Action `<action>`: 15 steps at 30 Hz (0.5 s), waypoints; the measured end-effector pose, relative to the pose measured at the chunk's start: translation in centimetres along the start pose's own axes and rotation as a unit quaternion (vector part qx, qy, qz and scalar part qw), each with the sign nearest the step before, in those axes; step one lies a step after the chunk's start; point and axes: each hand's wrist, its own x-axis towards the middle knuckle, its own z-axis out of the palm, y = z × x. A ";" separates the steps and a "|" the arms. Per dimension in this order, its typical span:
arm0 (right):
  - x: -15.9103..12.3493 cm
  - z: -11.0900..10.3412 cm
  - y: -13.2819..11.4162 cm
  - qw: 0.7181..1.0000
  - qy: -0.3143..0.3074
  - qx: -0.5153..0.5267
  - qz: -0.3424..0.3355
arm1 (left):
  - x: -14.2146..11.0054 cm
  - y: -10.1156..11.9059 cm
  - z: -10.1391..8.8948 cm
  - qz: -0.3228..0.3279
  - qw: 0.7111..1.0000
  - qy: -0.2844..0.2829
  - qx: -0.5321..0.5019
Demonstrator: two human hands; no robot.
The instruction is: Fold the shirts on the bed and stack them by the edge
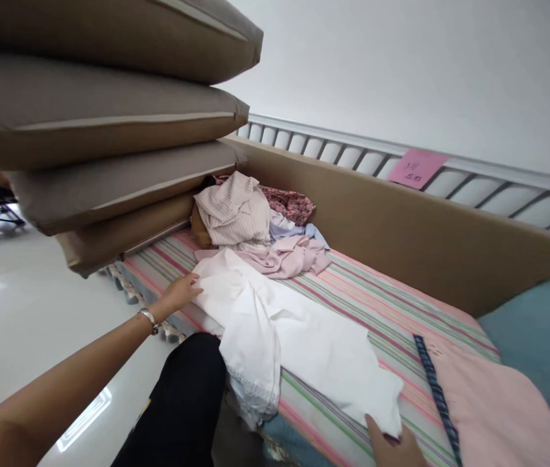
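A white garment (314, 324), which looks like trousers, lies stretched across the striped sheet (353, 279). One long part runs toward the right, while a second, with a patterned hem, hangs over the bed's front edge. My left hand (181, 295), wearing a silver bracelet, pinches its left end. At the lower right, my right hand (396, 447) grips the far end, its lower part cut off by the frame. Just behind the garment is a heap of crumpled clothes, with a pink piece (289, 256), a striped beige piece (236, 211) and a red floral piece (292, 204).
Thick brown cushions (109, 155) are stacked at the left. A brown board (377, 220) stands along the bed's back, before a slatted rail (343, 152) bearing a pink note (417, 168). A pink garment (499, 402) with a dark plaid edge lies at right. My knee (182, 395) is at front.
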 end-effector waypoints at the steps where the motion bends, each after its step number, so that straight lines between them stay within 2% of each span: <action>1: -0.3 0.0 -0.4 1.000 0.013 -0.022 -0.009 | 0.0 -0.2 0.0 -0.003 1.000 -0.021 0.022; 4: -0.8 -0.8 -1.4 0.999 0.037 -0.022 -0.030 | 0.3 -1.0 0.0 -0.005 0.995 -0.072 0.067; 9: -0.6 -2.4 -1.3 0.990 0.046 0.129 -0.046 | 2.2 -3.9 -0.3 -0.001 0.989 -0.123 0.079; 11: -0.2 -2.7 -0.9 0.984 0.032 0.168 -0.047 | 3.0 -5.3 -0.4 0.003 0.988 -0.139 0.069; 15: 0.6 -2.7 0.2 0.984 -0.004 0.175 -0.022 | 3.7 -7.4 -0.6 0.012 0.986 -0.153 0.065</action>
